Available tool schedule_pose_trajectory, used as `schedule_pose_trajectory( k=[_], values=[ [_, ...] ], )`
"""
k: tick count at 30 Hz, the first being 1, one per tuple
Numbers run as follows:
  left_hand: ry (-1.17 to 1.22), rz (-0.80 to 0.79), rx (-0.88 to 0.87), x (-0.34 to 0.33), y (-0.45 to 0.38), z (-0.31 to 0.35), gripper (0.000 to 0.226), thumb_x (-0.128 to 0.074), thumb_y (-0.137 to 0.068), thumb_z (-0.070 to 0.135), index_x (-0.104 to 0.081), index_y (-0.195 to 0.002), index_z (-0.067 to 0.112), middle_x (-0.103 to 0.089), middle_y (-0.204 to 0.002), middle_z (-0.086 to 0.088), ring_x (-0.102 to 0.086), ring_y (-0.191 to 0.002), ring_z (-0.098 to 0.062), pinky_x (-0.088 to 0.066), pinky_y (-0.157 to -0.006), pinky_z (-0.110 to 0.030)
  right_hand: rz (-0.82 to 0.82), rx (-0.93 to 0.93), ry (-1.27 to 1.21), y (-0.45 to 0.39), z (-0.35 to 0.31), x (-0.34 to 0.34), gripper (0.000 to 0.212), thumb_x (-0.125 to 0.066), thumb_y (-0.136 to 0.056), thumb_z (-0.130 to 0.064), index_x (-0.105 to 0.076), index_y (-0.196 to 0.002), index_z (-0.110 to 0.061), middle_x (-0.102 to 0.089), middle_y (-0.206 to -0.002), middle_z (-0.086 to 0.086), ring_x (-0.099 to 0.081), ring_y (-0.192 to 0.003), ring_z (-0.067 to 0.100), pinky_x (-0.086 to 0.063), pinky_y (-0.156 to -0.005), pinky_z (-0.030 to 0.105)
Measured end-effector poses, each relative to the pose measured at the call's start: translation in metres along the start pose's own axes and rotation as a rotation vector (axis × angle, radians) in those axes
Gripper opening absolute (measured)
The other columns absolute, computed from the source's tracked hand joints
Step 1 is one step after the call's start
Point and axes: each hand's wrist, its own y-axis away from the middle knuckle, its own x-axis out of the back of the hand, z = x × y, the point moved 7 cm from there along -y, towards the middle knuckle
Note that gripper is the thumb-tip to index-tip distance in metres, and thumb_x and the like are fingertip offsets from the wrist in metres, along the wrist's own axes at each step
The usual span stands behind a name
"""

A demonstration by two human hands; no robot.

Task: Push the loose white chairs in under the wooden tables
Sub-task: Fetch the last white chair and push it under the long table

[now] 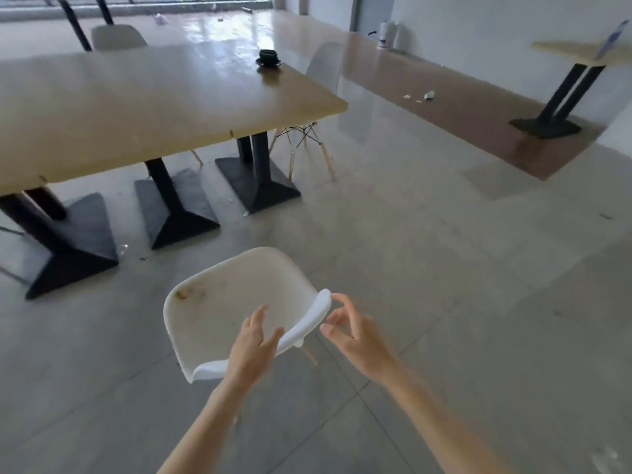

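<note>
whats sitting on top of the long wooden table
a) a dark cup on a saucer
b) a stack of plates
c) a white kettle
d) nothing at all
a: a dark cup on a saucer stands near the far right end of the long wooden table, and nothing else shows on that tabletop.

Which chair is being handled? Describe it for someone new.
Start at the long wooden table on black bases; come toward the camera across bare floor. The white chair stands alone between both open hands, away from the table, with brown stains on its seat, unlike the tucked-in chairs.
</note>
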Motion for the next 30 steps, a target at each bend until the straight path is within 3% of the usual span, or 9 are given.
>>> schedule_pose_trajectory(
  k=[3,8,14,18,20,21,23,26,30],
  values=[
    [-0.013,0.074,-0.006,0.000,0.013,0.006,0.081,-0.040,-0.070,0.045,-0.032,-0.144,0.015,-0.039,-0.147,-0.006,-0.040,-0.133,-0.022,-0.032,-0.107,-0.032,-0.104,0.116,0.108,-0.017,-0.002,-0.001,0.056,-0.059,-0.086,-0.021,-0.035,-0.137,-0.019,-0.057,-0.117,0.004,-0.053,-0.112,0.017,-0.043,-0.096,0.028],
    [-0.285,0.130,-0.028,-0.007,0.020,0.006,0.097,-0.033,-0.055,0.058,-0.028,-0.146,0.024,-0.037,-0.148,0.001,-0.039,-0.134,-0.020,-0.034,-0.108,-0.034,-0.230,0.364,0.376,-0.047,-0.007,-0.024,0.070,-0.063,-0.080,-0.015,-0.031,-0.143,-0.014,-0.051,-0.134,0.005,-0.044,-0.125,0.023,-0.033,-0.104,0.028],
    [-0.616,0.135,0.051,-0.022,-0.005,-0.008,0.078,-0.056,-0.079,0.043,-0.022,-0.148,0.028,-0.026,-0.155,0.000,-0.024,-0.143,-0.018,-0.021,-0.114,-0.033,-0.361,0.589,0.703,-0.073,0.001,-0.063,0.073,-0.058,-0.081,-0.013,-0.024,-0.146,-0.019,-0.039,-0.147,0.000,-0.030,-0.139,0.020,-0.016,-0.115,0.034],
    [-0.689,0.116,0.078,-0.036,-0.017,-0.022,0.048,-0.049,-0.087,0.032,-0.045,-0.134,0.022,-0.047,-0.142,-0.001,-0.032,-0.140,-0.019,-0.021,-0.113,-0.035,-0.447,0.574,0.804,-0.081,0.019,-0.078,0.057,-0.049,-0.086,-0.015,-0.033,-0.141,-0.022,-0.048,-0.140,-0.002,-0.040,-0.131,0.018,-0.018,-0.115,0.036],
    [-0.705,0.126,0.055,-0.037,-0.020,-0.026,0.029,-0.060,-0.079,0.030,-0.062,-0.107,0.023,-0.067,-0.113,0.002,-0.057,-0.117,-0.017,-0.039,-0.097,-0.029,-0.483,0.590,0.820,-0.081,0.027,-0.087,0.047,-0.047,-0.087,-0.015,-0.043,-0.134,-0.021,-0.056,-0.132,0.001,-0.048,-0.122,0.022,-0.023,-0.112,0.036],
    [-0.704,0.130,0.057,-0.037,-0.022,-0.028,0.023,-0.073,-0.064,0.031,-0.068,-0.085,0.025,-0.073,-0.087,0.005,-0.069,-0.090,-0.014,-0.046,-0.074,-0.024,-0.490,0.593,0.816,-0.082,0.029,-0.090,0.043,-0.047,-0.087,-0.013,-0.049,-0.129,-0.020,-0.060,-0.127,0.002,-0.052,-0.117,0.024,-0.026,-0.108,0.036],
    [-0.798,0.092,0.074,-0.041,-0.028,-0.034,0.033,-0.082,-0.022,0.023,-0.060,-0.046,0.024,-0.058,-0.040,0.007,-0.057,-0.036,-0.011,-0.025,-0.043,-0.016,-0.480,0.607,0.805,-0.085,0.029,-0.095,0.038,-0.051,-0.080,-0.007,-0.061,-0.115,-0.020,-0.069,-0.108,0.003,-0.061,-0.100,0.026,-0.038,-0.096,0.037],
    [-0.844,0.143,0.080,-0.041,-0.034,-0.041,0.033,-0.077,-0.013,0.016,-0.054,-0.036,0.022,-0.048,-0.029,0.005,-0.045,-0.023,-0.012,-0.014,-0.045,-0.015,-0.448,0.618,0.851,-0.088,0.028,-0.101,0.030,-0.066,-0.046,-0.009,-0.069,-0.069,-0.028,-0.067,-0.056,-0.007,-0.064,-0.052,0.018,-0.048,-0.056,0.025],
    [-0.833,0.133,0.064,-0.040,-0.035,-0.039,0.031,-0.077,-0.018,0.016,-0.053,-0.037,0.020,-0.048,-0.029,0.004,-0.045,-0.023,-0.013,-0.013,-0.043,-0.015,-0.424,0.640,0.917,-0.093,0.034,-0.108,0.038,-0.077,-0.024,-0.012,-0.061,-0.053,-0.029,-0.055,-0.041,-0.009,-0.053,-0.038,0.013,-0.041,-0.045,0.019]
  ],
)
